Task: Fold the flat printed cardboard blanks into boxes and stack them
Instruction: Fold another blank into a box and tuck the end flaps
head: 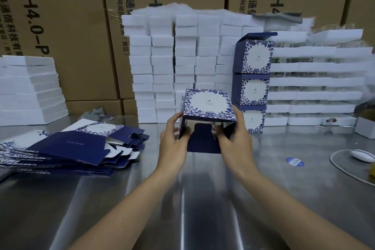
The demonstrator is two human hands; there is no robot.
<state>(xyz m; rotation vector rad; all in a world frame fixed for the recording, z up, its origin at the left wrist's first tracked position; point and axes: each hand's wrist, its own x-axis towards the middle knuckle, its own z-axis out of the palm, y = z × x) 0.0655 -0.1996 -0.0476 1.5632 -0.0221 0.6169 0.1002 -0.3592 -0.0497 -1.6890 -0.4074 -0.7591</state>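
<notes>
A half-formed blue-and-white printed box stands at the middle of the steel table, its open end and a dark blue flap facing me. My left hand grips its left wall. My right hand holds the right wall, fingers curled inside the opening. A fanned pile of flat printed blanks lies to the left. Three folded boxes are stacked in a column behind on the right, the top one with its lid flap up.
White foam blocks are piled in columns behind the box, with more at far left and white trays at right. Brown cartons form the back wall. A white mouse with cable and a blue sticker lie at right.
</notes>
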